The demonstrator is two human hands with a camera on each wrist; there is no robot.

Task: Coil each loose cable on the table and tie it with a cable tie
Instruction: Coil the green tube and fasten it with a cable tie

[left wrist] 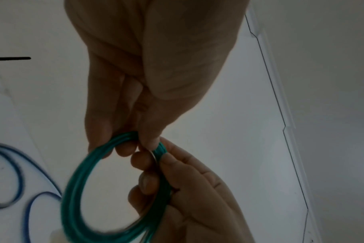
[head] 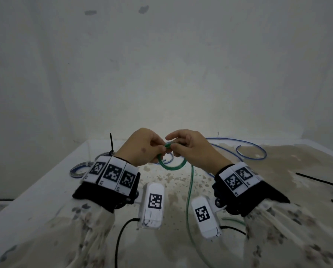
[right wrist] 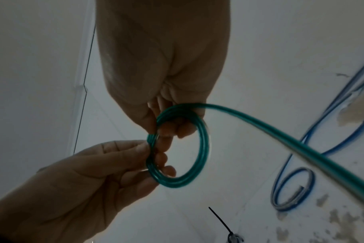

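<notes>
A green cable is wound into a small coil (head: 171,166) that both hands hold up above the table. My left hand (head: 161,152) pinches the coil's top left between thumb and fingers, as the left wrist view shows: left hand (left wrist: 148,144), coil (left wrist: 73,189). My right hand (head: 174,147) grips the coil's top beside it, with fingers curled through the ring (right wrist: 204,148). The uncoiled green tail (head: 189,190) hangs from the right hand (right wrist: 172,129) down toward me. A loose blue cable (head: 248,149) lies at the back right.
A bundled blue-grey cable (head: 80,170) with an upright black tie (head: 111,142) lies at the left. Loose black cable ties (head: 320,182) rest at the right edge. The white table top (head: 45,190) is stained brown on the right. A wall stands close behind.
</notes>
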